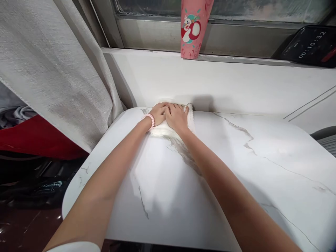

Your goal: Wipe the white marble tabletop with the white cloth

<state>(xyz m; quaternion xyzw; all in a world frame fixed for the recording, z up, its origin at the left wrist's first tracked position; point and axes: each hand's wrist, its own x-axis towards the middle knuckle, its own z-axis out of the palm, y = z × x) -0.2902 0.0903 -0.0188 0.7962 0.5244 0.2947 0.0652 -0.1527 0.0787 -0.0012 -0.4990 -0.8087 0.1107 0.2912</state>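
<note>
A white fluffy cloth (161, 131) lies on the marble-patterned white table (157, 196), close to its far edge by the wall. My left hand (158, 113) presses down on it, fingers stretched out to the right, with a pink coil band around the wrist. Flat on the same cloth rests my right hand (176, 117), its fingers pointing away from me and slightly spread. The two hands touch, and their fingertips meet near the cloth's far side. Part of the cloth is hidden under them, while its right corner shows beside my right hand.
A pink tapered cup (190, 42) stands on the window ledge. A phone (312, 45) showing a timer leans at the right of that ledge. The grey curtain (57, 63) hangs over the table's left edge. Red fabric (34, 140) and dark items lie beyond it.
</note>
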